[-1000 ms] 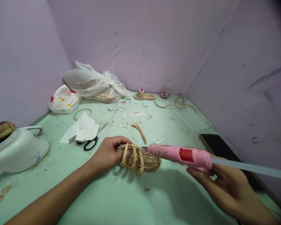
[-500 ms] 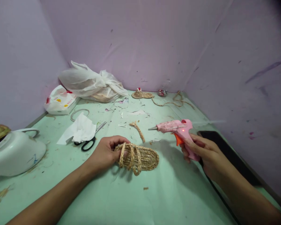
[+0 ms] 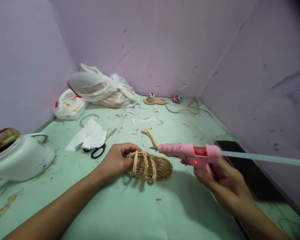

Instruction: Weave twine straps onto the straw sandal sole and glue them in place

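A small woven straw slipper point(image 3: 163, 166) with several braided straps across it lies low over the table in the middle. My left hand point(image 3: 118, 159) is closed on its strapped end, the thumb under the straps. In my right hand point(image 3: 221, 181) is a pink glue gun point(image 3: 185, 151), gripped by its handle, with a clear glue stick point(image 3: 262, 157) jutting from its back. A red light glows on the gun's side. Its metal nozzle points left, just above the slipper's far edge, in front of a short braided piece point(image 3: 148, 135).
Black-handled scissors point(image 3: 98, 152) lie by crumpled white tissue point(image 3: 92, 133) on the left, near a white pot point(image 3: 27, 160). Behind are a plastic bag point(image 3: 102, 86), another straw slipper point(image 3: 155, 100) and loose cord point(image 3: 190, 110). A black phone-like slab point(image 3: 252, 173) lies right.
The glue gun has swung closer to the slipper and turned, so its glue stick now extends far right. The left hand keeps its hold. The whole view has shifted slightly.
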The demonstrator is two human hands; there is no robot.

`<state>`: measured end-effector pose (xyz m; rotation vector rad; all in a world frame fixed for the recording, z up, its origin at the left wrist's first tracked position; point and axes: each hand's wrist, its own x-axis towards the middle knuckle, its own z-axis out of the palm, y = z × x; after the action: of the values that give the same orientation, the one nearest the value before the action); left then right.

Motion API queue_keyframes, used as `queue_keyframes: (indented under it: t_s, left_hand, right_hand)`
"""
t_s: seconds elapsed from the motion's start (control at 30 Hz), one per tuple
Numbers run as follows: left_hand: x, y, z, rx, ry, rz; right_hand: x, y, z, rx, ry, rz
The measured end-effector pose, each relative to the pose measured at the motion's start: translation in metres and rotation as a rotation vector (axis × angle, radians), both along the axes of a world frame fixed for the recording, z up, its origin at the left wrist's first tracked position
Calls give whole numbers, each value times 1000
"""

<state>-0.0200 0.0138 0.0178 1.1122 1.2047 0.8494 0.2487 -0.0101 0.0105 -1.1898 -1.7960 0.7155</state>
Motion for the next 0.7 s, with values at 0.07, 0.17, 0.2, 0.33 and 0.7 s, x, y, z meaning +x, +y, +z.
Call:
queue_keyframes:
  t_s: [0.07,0.17,0.2,0.33,0.7]
  left_hand:
    - [-1,1,-1,-72,-98,31]
    - [-3,2,-2,-222,-247,92]
    - [-3,2,-1,-271,-282,105]
    - [-4,4,1,-368,-394,142]
    - [-5,6,-1,-342,-458,150]
  right_hand:
    - [2,2,-3,-63,97,-26]
    - [6,6,-5,-140,230,-37]
    - [6,7,-5,-152,262,-40]
    - [5,7,-5,-176,212,-14]
    - [-10,-3,-4,56,-52,-6]
